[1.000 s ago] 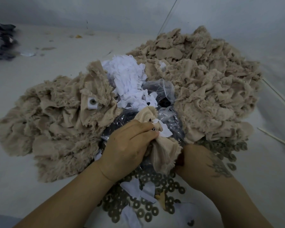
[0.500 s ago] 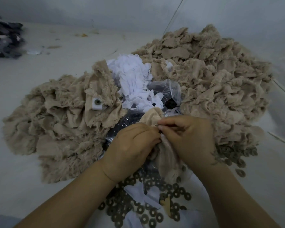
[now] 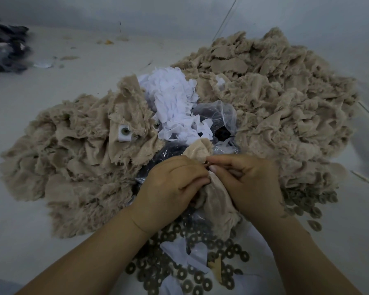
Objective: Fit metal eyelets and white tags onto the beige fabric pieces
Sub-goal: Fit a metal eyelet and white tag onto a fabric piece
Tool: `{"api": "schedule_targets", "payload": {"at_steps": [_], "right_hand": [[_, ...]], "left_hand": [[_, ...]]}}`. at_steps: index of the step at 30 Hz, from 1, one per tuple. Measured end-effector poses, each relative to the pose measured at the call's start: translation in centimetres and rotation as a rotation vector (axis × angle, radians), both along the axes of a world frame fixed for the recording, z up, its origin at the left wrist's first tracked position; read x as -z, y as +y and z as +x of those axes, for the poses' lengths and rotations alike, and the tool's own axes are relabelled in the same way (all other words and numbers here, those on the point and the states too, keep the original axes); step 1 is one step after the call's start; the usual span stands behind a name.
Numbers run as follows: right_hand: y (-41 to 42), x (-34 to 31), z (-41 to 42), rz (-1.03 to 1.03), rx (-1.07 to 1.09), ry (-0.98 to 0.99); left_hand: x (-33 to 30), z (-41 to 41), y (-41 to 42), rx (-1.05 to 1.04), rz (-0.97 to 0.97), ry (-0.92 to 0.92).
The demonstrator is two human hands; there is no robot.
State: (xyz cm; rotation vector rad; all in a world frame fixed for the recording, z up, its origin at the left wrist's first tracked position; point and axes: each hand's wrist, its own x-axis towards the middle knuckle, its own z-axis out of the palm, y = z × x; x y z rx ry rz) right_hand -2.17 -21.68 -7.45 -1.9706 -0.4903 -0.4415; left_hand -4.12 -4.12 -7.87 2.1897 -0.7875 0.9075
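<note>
Both hands worked one beige fabric piece [image 3: 213, 199] at centre: the left hand [image 3: 170, 188] clenched around its bunched cloth, the right hand [image 3: 249, 184] pinching at its top fold. One finished piece [image 3: 125, 133] showed at nine o'clock; the unfitted heap [image 3: 275, 99] at one o'clock, white tags [image 3: 173, 101] at twelve and loose eyelets [image 3: 192, 273] at six suggested much remained.

Pale grey floor [image 3: 51, 209], dim grey wall [image 3: 158, 11]
</note>
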Motion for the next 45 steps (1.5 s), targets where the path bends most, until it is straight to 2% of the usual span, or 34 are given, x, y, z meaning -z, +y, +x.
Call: {"api": "schedule_targets", "payload": {"at_steps": [2,8,15,20,25,29,36,39,45], "right_hand": [[0.0,0.0,-0.1,0.073,-0.015,0.043],[-0.4,-0.1,-0.2,0.076,-0.085,-0.018],[-0.5,0.4,0.2,0.114,-0.114,0.021],[-0.6,0.3,0.3,0.113,-0.154,0.035],[-1.0,0.2,0.1,0.181,-0.241,0.097],[-0.7,0.2,0.1,0.121,-0.211,0.010],[-0.2,0.5,0.0,0.010,-0.153,-0.155],[-0.1,0.4,-0.2,-0.009,-0.122,-0.181],[0.0,0.2,-0.4,-0.059,-0.076,-0.196]], "left_hand": [[-0.2,0.0,0.0,0.020,-0.066,0.053],[-0.7,-0.2,-0.2,0.029,-0.160,0.153],[-1.4,0.1,0.0,0.112,-0.134,0.228],[-1.3,0.2,-0.2,0.029,-0.159,0.192],[-0.5,0.1,-0.4,-0.067,-0.082,0.193],[-0.2,0.1,-0.2,-0.039,0.037,0.233],[0.3,0.3,0.1,-0.086,0.163,0.049],[0.5,0.5,-0.3,-0.103,0.157,-0.047],[0.7,0.9,-0.6,-0.075,0.121,-0.111]]}}
